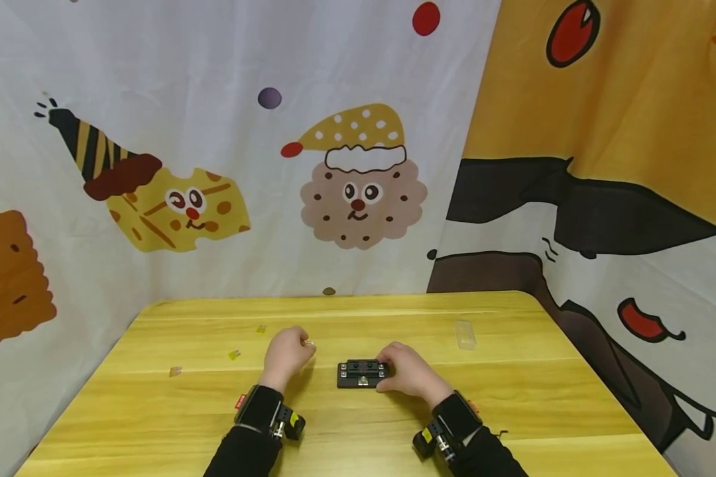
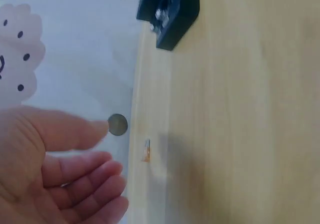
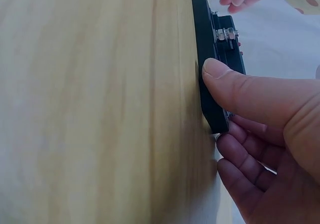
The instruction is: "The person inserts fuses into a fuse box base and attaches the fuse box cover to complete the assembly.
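Note:
A black fuse holder point(image 1: 362, 382) with metal bolts lies flat on the table. My right hand point(image 1: 414, 372) grips its right end; in the right wrist view the thumb point(image 3: 235, 83) presses the near side and the curled fingers are partly hidden behind it. To the left, my left hand point(image 1: 288, 358) is just above the tabletop. A small clear piece with an orange tint point(image 2: 146, 151) rests on the wood beyond its fingertips. In the left wrist view its thumb and loosely bent fingers stand apart with nothing visible between them.
Left of my left hand lie small flat pieces: two yellowish ones point(image 1: 235, 355) and an orange-brown one point(image 1: 176, 371). At the back right is a clear plastic cover point(image 1: 465, 334). A printed curtain point(image 1: 227, 271) hangs behind the table point(image 1: 394, 437).

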`<state>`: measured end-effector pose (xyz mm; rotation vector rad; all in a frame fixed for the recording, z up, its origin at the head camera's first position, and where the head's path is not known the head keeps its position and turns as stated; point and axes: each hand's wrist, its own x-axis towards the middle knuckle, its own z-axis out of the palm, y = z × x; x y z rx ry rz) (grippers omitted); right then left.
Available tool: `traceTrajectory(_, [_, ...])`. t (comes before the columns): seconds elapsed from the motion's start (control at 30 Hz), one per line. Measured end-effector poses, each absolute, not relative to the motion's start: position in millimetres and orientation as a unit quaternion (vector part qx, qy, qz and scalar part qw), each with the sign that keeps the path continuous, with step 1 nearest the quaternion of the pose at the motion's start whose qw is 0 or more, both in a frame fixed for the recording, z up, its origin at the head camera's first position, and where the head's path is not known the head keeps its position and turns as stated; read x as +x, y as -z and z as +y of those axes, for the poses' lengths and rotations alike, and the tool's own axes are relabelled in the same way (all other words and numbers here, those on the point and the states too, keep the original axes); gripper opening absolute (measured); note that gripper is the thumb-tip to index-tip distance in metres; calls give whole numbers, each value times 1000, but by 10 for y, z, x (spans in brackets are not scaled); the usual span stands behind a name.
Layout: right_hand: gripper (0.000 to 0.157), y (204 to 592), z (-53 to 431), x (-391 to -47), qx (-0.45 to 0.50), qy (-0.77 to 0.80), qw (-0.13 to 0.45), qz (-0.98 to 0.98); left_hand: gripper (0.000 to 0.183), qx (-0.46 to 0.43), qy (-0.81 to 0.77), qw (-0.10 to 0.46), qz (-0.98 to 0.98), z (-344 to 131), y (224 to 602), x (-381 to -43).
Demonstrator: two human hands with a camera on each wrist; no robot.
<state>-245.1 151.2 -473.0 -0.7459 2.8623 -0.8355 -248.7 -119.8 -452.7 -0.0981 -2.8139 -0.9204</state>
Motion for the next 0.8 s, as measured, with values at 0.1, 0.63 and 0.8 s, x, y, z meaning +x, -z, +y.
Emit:
traceTrajectory(0.1, [45,4730,1513,-2450,-238,271,40,932,26,-11,292,90,-952,-1218,4519,-2532])
traceTrajectory(0.63, [44,4738,1504,-2472,-241,272,39,931,54,39,292,46,-955,-1213,4515,-2674])
traceTrajectory(0.8, [43,4733,1504,-2470,-238,273,43,931,51,60,281,31,-957,-1191,4562,-2711])
